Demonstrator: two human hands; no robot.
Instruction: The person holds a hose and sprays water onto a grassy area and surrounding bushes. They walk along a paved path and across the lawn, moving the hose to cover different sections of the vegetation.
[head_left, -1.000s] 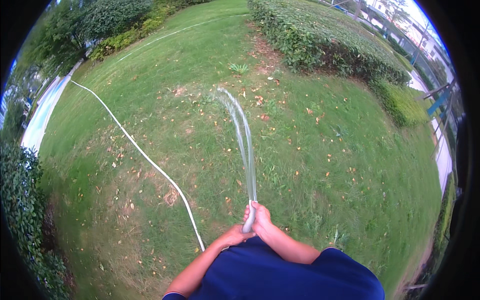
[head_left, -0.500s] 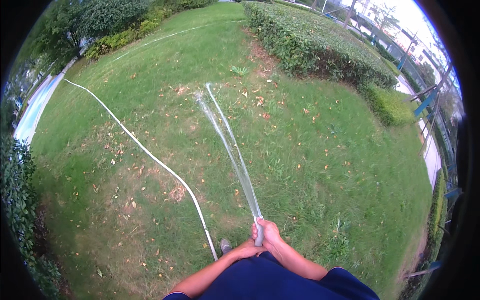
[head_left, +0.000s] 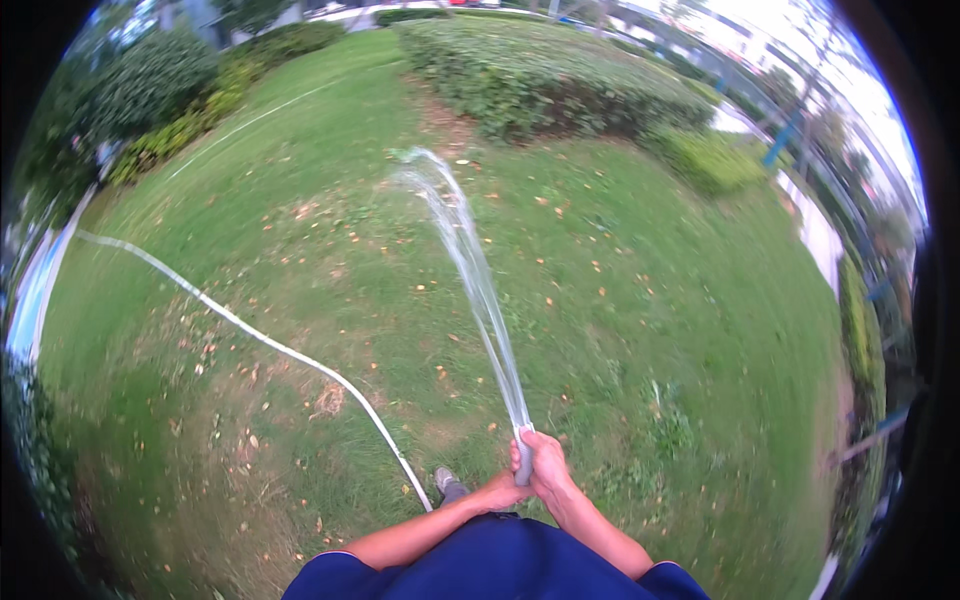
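A pale grey hose points up and away in front of my body, with water streaming from its mouth in an arc onto the grass. My right hand is closed round the hose close to the mouth, its thumb near the opening. Lower down, my left hand grips the hose just under the right one; its fingertips are mostly hidden. A long whitish length of hose lies across the lawn to the left, running from near my shoe toward the far left. How it joins the held end is hidden.
Grass with scattered dry leaves spreads all round. A clipped hedge stands ahead, with a lower bright green shrub at its right end. Bushes grow at the far left, and a pale path runs along the right.
The view has swung to the right, so hedge and lawn hose sit further left. The water stream looks wider and more arched. Both hands keep their hold on the hose.
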